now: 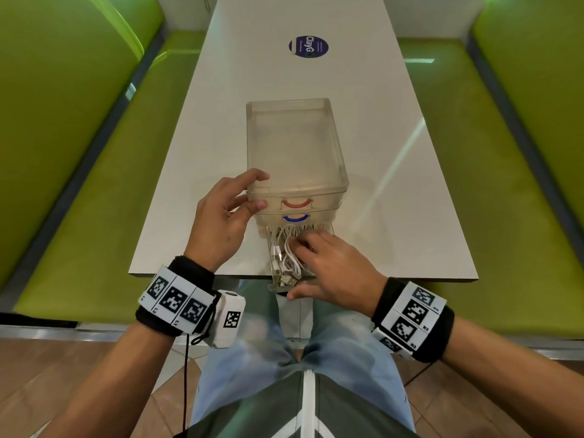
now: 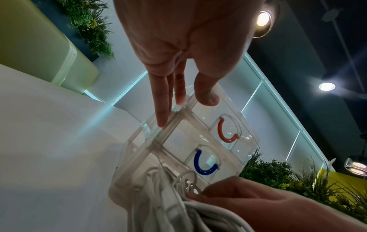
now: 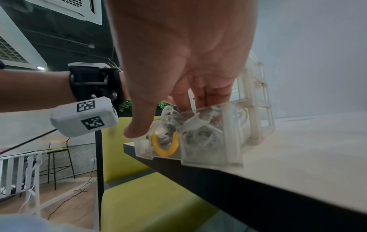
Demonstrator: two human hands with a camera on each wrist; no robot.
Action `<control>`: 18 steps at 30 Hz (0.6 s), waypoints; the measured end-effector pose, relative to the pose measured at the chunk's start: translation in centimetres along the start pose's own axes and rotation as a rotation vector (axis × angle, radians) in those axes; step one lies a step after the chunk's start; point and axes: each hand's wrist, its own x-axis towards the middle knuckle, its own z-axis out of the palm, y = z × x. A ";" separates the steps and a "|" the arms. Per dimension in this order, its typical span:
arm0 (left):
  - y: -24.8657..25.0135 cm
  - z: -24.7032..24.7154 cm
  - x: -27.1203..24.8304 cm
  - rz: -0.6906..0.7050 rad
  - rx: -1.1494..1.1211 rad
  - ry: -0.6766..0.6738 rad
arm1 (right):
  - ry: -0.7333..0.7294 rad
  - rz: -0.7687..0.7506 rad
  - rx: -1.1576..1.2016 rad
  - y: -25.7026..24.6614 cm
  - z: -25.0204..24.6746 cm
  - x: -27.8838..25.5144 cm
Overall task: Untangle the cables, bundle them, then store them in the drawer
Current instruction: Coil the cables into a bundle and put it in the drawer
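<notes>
A clear plastic drawer unit [image 1: 297, 147] stands on the white table [image 1: 395, 184] near its front edge. Its bottom drawer [image 1: 278, 286] is pulled out past the table edge and holds a heap of white cables [image 1: 279, 257]. My left hand [image 1: 257, 191] steadies the unit's front left corner, fingers straight along the top [image 2: 161, 116], thumb on the front face. My right hand [image 1: 303, 270] lies over the drawer, fingers pressed down on the cables [image 3: 200, 130], thumb at the drawer's front rim. The yellow handle [image 3: 164, 150] shows on that drawer's front.
Above the pulled-out drawer are two closed ones, with a red handle [image 1: 296, 203] and a blue handle [image 1: 295, 219]. A round purple sticker [image 1: 308, 46] lies far back on the table. Green benches [image 1: 94, 184] [image 1: 505, 184] flank the table on both sides.
</notes>
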 end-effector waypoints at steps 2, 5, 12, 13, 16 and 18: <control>0.1 -0.1 0.0 -0.001 0.001 -0.004 | 0.009 0.007 -0.030 -0.2 0.2 0.6; 0.2 -0.2 0.0 0.000 0.007 -0.006 | 0.055 0.037 -0.014 -0.8 1.2 1.2; 0.3 -0.1 -0.2 0.000 0.013 -0.010 | 0.213 0.160 0.032 -1.3 1.4 1.0; 0.3 -0.1 -0.2 0.003 0.012 -0.006 | 0.250 0.174 0.040 -1.4 1.3 0.9; 0.2 -0.1 -0.3 0.009 0.005 0.005 | 0.287 0.105 0.021 -1.4 1.0 0.7; 0.2 0.0 -0.3 0.011 0.003 0.002 | 0.263 0.006 0.006 -1.1 1.6 0.7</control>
